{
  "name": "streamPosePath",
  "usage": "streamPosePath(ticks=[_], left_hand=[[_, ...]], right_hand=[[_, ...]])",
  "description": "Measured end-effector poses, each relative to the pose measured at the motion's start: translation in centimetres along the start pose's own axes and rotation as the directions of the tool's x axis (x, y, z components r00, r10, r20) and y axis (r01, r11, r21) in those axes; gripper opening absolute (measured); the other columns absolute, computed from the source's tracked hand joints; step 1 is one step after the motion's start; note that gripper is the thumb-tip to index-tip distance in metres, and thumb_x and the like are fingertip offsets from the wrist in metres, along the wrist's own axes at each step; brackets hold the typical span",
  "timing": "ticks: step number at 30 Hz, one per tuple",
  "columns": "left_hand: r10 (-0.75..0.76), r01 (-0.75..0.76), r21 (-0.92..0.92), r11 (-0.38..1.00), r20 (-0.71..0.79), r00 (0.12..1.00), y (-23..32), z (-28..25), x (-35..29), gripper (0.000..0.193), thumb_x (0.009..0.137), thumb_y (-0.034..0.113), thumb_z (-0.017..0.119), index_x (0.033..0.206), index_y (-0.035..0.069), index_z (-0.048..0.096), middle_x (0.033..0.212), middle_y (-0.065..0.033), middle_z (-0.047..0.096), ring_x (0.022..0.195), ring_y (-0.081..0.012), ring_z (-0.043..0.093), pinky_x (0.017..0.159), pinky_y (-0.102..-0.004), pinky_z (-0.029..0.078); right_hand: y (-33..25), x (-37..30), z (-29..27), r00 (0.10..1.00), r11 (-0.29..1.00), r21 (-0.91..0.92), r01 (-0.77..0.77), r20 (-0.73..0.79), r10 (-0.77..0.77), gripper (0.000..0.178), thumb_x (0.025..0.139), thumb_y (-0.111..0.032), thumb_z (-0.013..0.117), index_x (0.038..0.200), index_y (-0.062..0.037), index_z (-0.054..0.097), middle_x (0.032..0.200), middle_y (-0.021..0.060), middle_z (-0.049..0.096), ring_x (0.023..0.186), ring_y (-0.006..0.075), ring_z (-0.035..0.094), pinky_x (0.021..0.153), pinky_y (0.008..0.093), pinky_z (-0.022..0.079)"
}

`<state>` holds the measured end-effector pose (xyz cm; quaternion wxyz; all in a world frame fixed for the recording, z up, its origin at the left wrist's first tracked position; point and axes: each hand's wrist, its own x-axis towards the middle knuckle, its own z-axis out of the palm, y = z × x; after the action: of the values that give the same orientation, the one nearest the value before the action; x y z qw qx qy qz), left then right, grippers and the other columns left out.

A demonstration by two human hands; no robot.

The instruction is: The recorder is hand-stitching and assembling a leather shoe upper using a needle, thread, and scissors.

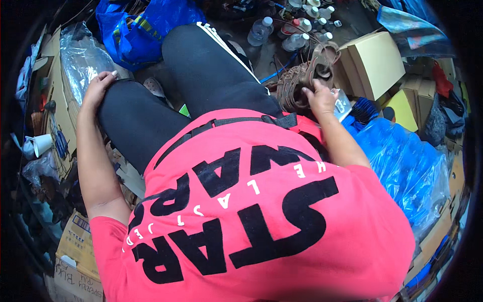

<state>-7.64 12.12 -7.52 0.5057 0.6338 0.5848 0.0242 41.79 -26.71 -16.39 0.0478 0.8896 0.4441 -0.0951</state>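
Note:
My right hand is closed on the near edge of a bundle of brown strap-like pieces, stacked and looped together beside my right thigh. Its thumb and fingers press against the brown material, though part of the grip is hidden. Over by my left knee, my left hand rests with its fingers laid loosely against the black trouser leg, holding nothing that I can see. Clear plastic sheeting lies just beyond that hand.
Several plastic bottles stand ahead. A cardboard box sits beyond the brown bundle, with blue plastic-wrapped material at my right. A blue bag lies ahead left; a white cup is at far left.

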Motion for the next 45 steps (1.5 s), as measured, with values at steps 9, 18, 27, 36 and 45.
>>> streamPosePath(ticks=[9, 18, 27, 36, 45], left_hand=[[-0.092, 0.090, -0.049, 0.995, -0.052, 0.994, -0.3, -0.3, -3.3, 0.022, 0.086, 0.027, 0.064, 0.090, 0.005, 0.063, 0.077, 0.0029, 0.058, 0.067, -0.0063, 0.051, 0.063, -0.0210, 0.040], [-0.173, 0.169, -0.142, 0.975, -0.021, 0.985, 0.6, 0.1, -3.6, 0.020, 0.086, 0.026, 0.064, 0.090, 0.006, 0.062, 0.076, 0.0021, 0.058, 0.067, -0.0068, 0.053, 0.063, -0.0209, 0.041], [-0.165, 0.161, -0.064, 0.985, -0.063, 0.984, -0.7, -0.3, -3.9, 0.025, 0.086, 0.029, 0.064, 0.092, 0.005, 0.061, 0.079, 0.0031, 0.056, 0.072, -0.0072, 0.050, 0.067, -0.0209, 0.039], [-0.016, 0.017, 0.250, 0.968, -0.009, 1.000, 0.9, 0.7, -2.1, 0.027, 0.086, 0.026, 0.065, 0.093, 0.001, 0.061, 0.078, 0.0008, 0.058, 0.072, -0.0084, 0.050, 0.067, -0.0233, 0.041], [0.173, -0.189, 0.194, 0.963, 0.094, 0.980, 5.4, 3.4, 0.2, 0.028, 0.088, 0.025, 0.062, 0.100, -0.001, 0.061, 0.091, -0.0036, 0.063, 0.085, -0.0106, 0.055, 0.078, -0.0261, 0.044]], right_hand=[[0.6, 0.9, 4.0, 0.836, 0.996, -0.036, -0.081, 0.542, 0.087, 0.039, 0.088, -0.037, 0.052, 0.114, -0.0090, 0.056, 0.114, 0.0157, 0.062, 0.109, 0.0339, 0.057, 0.094, 0.0536, 0.037], [1.0, 1.0, 5.5, 0.868, 0.995, -0.063, -0.075, 0.487, 0.096, 0.036, 0.088, -0.038, 0.051, 0.109, -0.0096, 0.057, 0.106, 0.0155, 0.065, 0.104, 0.0327, 0.060, 0.087, 0.0500, 0.043], [0.2, 2.7, 9.1, 0.565, 0.971, -0.033, 0.238, 0.818, -0.111, 0.041, 0.087, -0.035, 0.056, 0.118, -0.0094, 0.055, 0.124, 0.0143, 0.057, 0.120, 0.0290, 0.050, 0.097, 0.0477, 0.037], [0.2, 3.8, 9.0, 0.612, 0.943, -0.066, 0.325, 0.775, -0.157, 0.052, 0.081, -0.038, 0.065, 0.123, -0.0080, 0.056, 0.132, 0.0156, 0.046, 0.126, 0.0310, 0.042, 0.101, 0.0425, 0.037], [0.3, 3.1, 7.0, 0.714, 0.970, -0.084, 0.227, 0.692, -0.107, 0.057, 0.072, -0.047, 0.069, 0.111, -0.0058, 0.064, 0.120, 0.0153, 0.059, 0.116, 0.0334, 0.051, 0.096, 0.0402, 0.042]])
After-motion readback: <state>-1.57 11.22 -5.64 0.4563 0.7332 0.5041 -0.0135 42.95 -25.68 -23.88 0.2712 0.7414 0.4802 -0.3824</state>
